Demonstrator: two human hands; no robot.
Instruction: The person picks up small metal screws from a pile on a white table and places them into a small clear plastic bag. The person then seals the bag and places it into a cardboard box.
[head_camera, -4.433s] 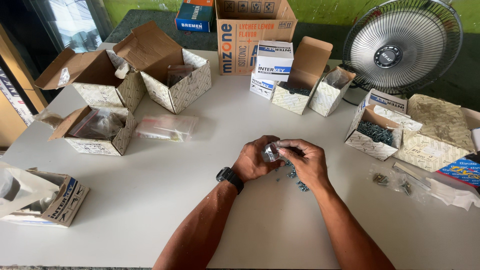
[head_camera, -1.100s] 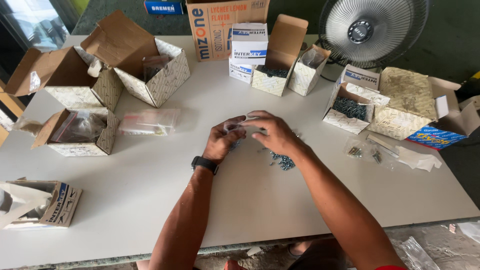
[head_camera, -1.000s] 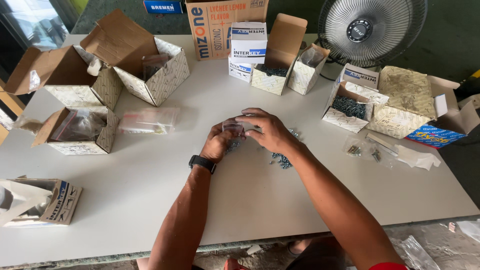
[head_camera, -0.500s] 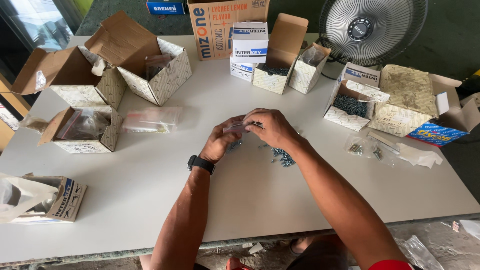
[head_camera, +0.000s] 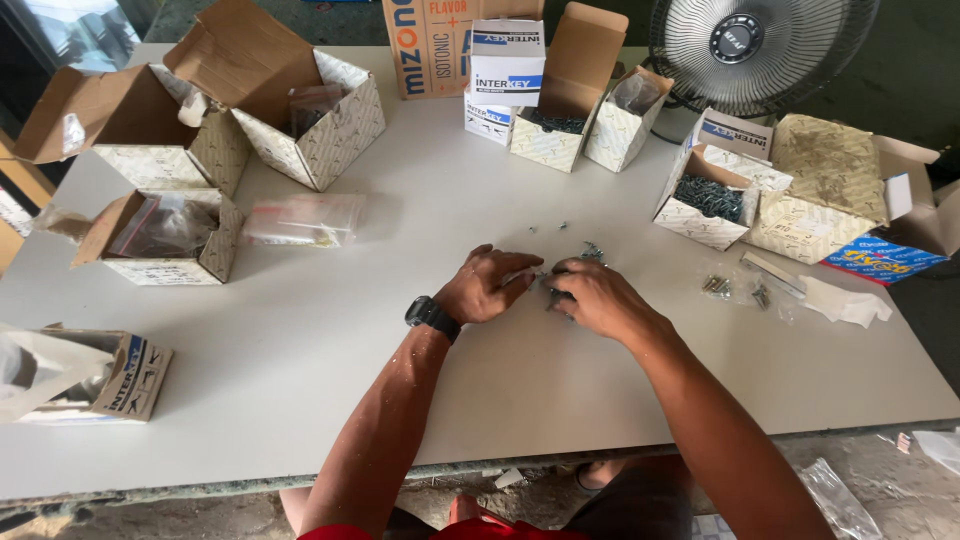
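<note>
Screws (head_camera: 590, 250), small and dark, are scattered on the white desk (head_camera: 300, 330) just beyond the fingers of both hands. Compared with half a second ago, the hands are seen lower on the desk surface, and the left hand (head_camera: 487, 288) is now spread a little apart from the right hand (head_camera: 592, 298), where before they overlapped. The left hand is held half curled, palm down, its fingertips pinched on a small pale piece that cannot be made out. The right hand is arched over a few screws, fingers bent and touching them; whether any is gripped cannot be told. A black wristwatch (head_camera: 431, 317) is worn on the left wrist. An open box of screws (head_camera: 708, 203) is seen well to the right.
</note>
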